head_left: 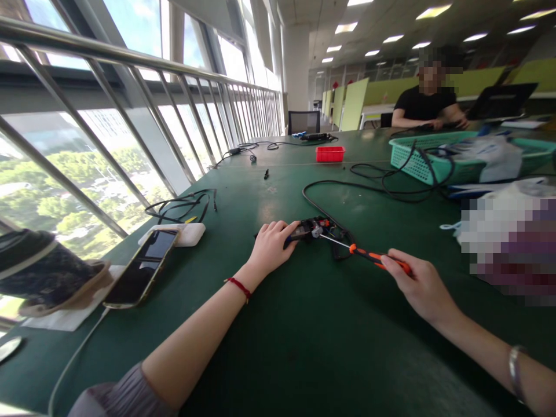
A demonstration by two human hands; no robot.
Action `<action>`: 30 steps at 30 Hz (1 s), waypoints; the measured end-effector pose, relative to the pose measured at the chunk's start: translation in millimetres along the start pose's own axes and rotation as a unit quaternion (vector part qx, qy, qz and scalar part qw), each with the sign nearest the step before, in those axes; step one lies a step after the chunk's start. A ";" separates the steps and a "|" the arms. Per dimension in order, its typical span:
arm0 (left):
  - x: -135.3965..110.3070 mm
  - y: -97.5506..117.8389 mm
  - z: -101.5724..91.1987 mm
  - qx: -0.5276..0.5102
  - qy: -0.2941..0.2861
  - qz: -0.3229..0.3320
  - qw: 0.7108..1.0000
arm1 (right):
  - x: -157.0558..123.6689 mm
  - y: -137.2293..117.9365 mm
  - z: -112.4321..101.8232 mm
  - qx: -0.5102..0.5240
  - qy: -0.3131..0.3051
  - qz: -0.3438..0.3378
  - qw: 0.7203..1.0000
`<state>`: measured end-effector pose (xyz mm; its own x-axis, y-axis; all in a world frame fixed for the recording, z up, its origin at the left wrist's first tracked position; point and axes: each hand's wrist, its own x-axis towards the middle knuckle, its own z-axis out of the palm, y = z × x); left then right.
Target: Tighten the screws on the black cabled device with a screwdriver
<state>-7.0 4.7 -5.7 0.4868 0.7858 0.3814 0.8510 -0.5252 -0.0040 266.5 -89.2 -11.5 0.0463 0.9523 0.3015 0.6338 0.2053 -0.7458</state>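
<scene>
The black handheld device (306, 229) with its inner parts bared lies on the dark green bench (304, 324) near the middle of the frame, its long axis running roughly left to right across the picture. It sits just to the right of the left hand (274, 246), the nearer of the two; from the right hand (423, 286) it lies off to the left and a little higher in the frame. Between the right hand and the device runs the thin metal-shafted screwdriver with an orange-and-black handle (376, 257), slanting from lower right to upper left, its tip at the exposed parts; whether it is seated in anything is too small to tell. The left grip is closed over the device's left end, palm down, fingers along the far side and thumb toward the bared parts, the forearm rising from the lower left. The right grip is closed around the back end of the handle, thumb laid along it, the forearm coming in from the lower right corner. A long black rubbery cable (330, 182) loops over the bench just beyond the device.
</scene>
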 end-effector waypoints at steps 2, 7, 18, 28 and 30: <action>0.6 0.4 -0.9 -0.001 -0.002 -0.002 1.000 | 0.2 0.6 0.0 -0.005 -0.001 -0.002 1.000; 0.8 1.6 -2.8 -0.005 -0.006 -0.002 1.000 | 1.1 2.3 -0.2 -0.014 -0.005 -0.001 1.000; -0.5 0.0 -0.9 0.002 -0.001 0.002 1.000 | -2.4 7.3 1.8 0.018 0.082 -0.038 0.996; 2.1 -0.9 -1.4 0.017 -0.007 0.010 1.000 | 0.8 19.1 0.6 0.059 -0.022 0.019 0.998; 2.0 -0.7 -1.9 0.017 -0.010 0.010 1.000 | 0.7 22.0 2.0 0.085 -0.025 0.034 0.995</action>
<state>-7.0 6.1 -3.2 0.5069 0.7819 0.3629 0.8474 -0.5292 -0.0435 278.9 -83.6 -28.9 0.0429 0.9746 0.2196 0.4906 0.1710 -0.8544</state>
